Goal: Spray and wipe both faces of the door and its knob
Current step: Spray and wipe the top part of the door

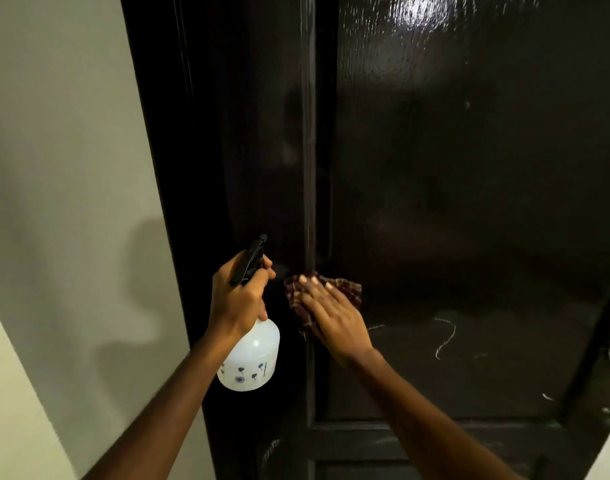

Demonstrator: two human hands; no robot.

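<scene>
Maroon cloth (349, 289) under flat right hand (334, 318)

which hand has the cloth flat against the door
The right hand, fingers straight on the checked cloth; the left hand grips the spray bottle instead.

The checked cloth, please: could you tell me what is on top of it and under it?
The right hand lies flat on the cloth, pressing it against the door. The patch of door beneath is covered, so any marks there cannot be seen.
</scene>
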